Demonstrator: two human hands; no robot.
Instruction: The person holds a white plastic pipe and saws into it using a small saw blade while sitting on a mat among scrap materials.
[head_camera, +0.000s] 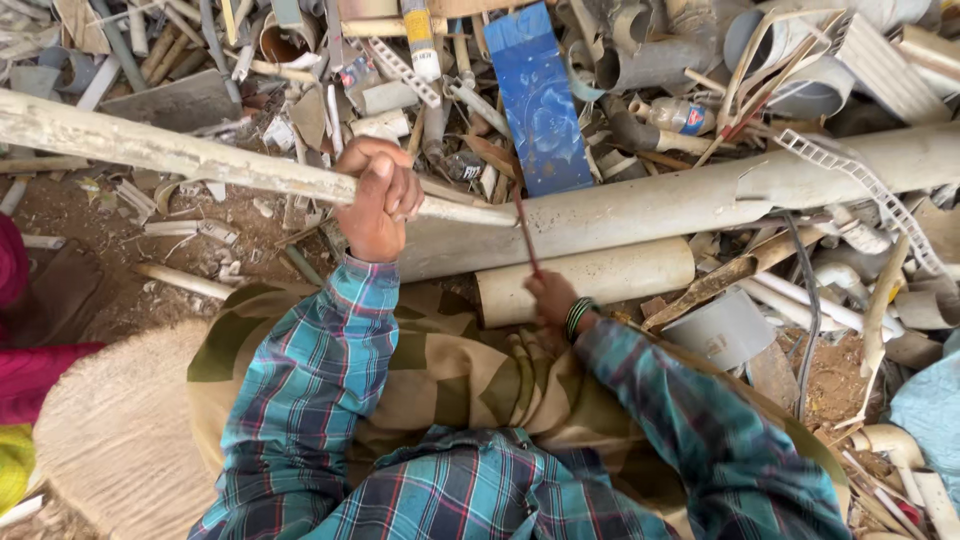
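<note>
My left hand (380, 200) is closed around a long dirty white plastic strip (170, 150) that runs from the far left edge to the middle, held above the ground. My right hand (550, 298), with a green bangle on the wrist, grips a thin reddish-brown stick (524, 225) that points up toward the strip's jagged right end. Both sleeves are blue-green plaid. Just beyond my right hand lie a short cream pipe piece (600, 275) and a long grey pipe (690, 195).
A heap of broken plastic pipes, strips and scraps fills the far side, with a blue patterned board (540, 100) standing in it. A woven sack (110, 440) lies at lower left beside pink cloth (25, 370). Bare dirt (90, 215) shows at left.
</note>
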